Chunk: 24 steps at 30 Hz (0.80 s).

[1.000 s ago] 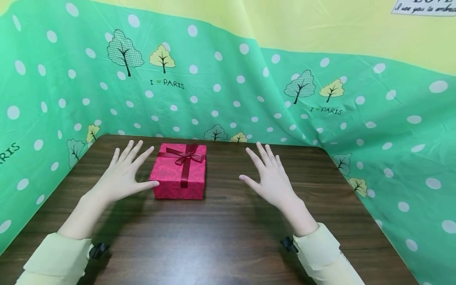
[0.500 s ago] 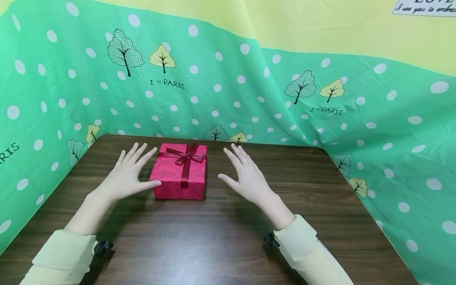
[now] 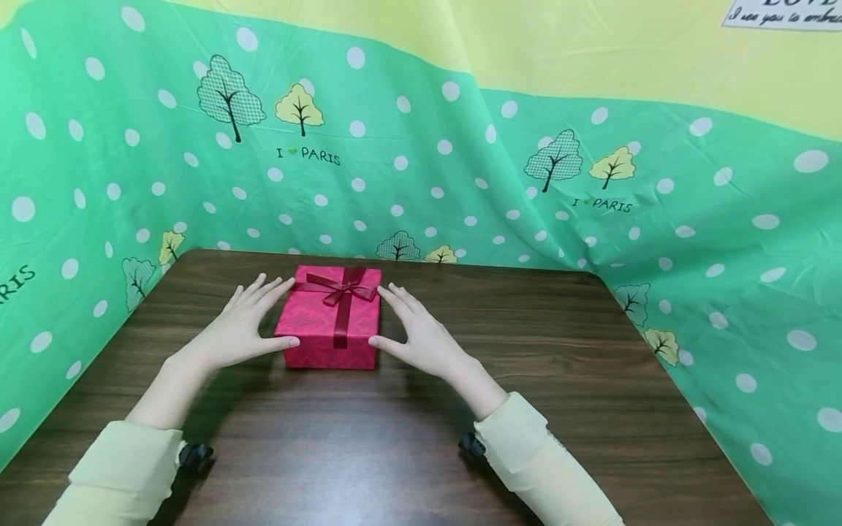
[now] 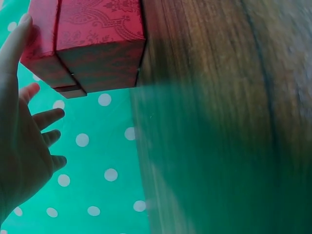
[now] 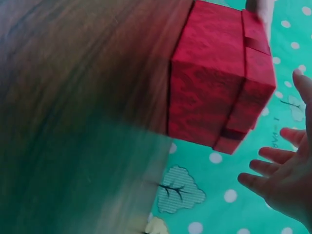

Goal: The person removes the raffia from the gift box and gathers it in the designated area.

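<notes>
A red patterned gift box with a dark red ribbon and a bow on its lid sits on the table. My left hand is at its left side, fingers spread, the thumb tip overlapping the box's front left corner in the head view. On the opposite side my right hand has straight fingers, with fingertips and thumb right at the box's right edge. The left wrist view shows the left hand beside the box. In the right wrist view, the right hand stands a little apart from the box.
The dark brown wooden table reaches back to a green cloth with white dots and printed trees, which hangs behind and along both sides. Small black devices sit at the cuffs of both pale sleeves.
My right hand has moved left across the table up to the box's right side. My left hand has shifted slightly right, closer to the box. The box has stayed in place.
</notes>
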Available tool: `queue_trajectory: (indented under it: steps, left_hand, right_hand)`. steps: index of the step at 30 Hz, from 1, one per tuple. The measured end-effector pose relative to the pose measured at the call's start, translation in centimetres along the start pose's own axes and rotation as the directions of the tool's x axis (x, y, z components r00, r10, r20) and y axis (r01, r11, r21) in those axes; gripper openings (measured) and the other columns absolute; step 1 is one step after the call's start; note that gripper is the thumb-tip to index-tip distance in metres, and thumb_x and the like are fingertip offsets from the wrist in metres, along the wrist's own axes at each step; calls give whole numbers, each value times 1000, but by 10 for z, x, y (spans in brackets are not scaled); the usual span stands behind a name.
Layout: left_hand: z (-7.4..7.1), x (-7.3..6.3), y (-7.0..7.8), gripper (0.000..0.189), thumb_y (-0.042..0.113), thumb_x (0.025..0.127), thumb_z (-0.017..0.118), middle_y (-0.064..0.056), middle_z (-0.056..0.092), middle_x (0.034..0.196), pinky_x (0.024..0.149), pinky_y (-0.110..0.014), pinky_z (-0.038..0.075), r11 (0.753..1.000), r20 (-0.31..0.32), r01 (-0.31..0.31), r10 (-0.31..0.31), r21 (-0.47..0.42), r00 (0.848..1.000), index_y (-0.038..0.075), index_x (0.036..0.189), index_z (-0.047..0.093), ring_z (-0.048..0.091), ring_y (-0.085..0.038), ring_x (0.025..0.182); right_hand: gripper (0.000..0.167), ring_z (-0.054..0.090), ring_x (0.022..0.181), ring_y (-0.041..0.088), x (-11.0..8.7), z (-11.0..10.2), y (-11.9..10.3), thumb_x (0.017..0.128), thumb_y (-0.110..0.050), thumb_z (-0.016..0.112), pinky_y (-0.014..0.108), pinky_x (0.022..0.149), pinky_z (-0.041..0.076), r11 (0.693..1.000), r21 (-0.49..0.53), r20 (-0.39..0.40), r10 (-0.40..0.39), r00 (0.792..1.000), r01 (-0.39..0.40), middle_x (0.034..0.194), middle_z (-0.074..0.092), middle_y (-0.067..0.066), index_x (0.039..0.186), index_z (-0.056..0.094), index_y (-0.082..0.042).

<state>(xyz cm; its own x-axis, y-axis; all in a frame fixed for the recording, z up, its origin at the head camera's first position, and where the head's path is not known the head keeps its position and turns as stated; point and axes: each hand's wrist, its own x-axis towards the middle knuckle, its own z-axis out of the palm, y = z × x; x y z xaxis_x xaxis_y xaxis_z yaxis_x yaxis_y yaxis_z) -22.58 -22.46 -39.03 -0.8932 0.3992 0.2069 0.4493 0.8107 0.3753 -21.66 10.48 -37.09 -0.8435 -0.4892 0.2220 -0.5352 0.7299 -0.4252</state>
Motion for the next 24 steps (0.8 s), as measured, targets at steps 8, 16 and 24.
queue_trajectory:
  steps: [8, 16, 24]
  left_hand:
    - [7, 4, -6, 97, 55, 75, 72, -12, 29, 152, 111, -62, 5, 997, 19, -29, 30, -71, 999, 18, 151, 23, 10, -40, 143]
    - [12, 7, -11, 95, 54, 75, 73, -11, 27, 153, 109, -65, 12, 989, 43, -11, 18, -148, 999, 23, 150, 24, 10, -38, 143]
    - [13, 7, -11, 97, 56, 73, 73, -15, 29, 151, 101, -64, 31, 985, 43, 32, -25, -168, 999, 27, 150, 24, 25, -37, 138]
  right_hand:
    - [86, 21, 143, 20, 7, 15, 3, 82, -64, 58, 52, 106, 34, 999, 54, 68, -2, 998, -2, 158, 18, -1, 151, 18, -32]
    - [83, 23, 142, 23, 11, 21, 6, 83, -59, 60, 51, 105, 36, 998, 68, 113, 9, 994, -17, 158, 17, 3, 151, 20, -32]
    - [81, 25, 142, 25, 12, 25, 9, 84, -57, 61, 51, 105, 36, 998, 62, 106, 4, 994, -10, 157, 19, 5, 150, 19, -35]
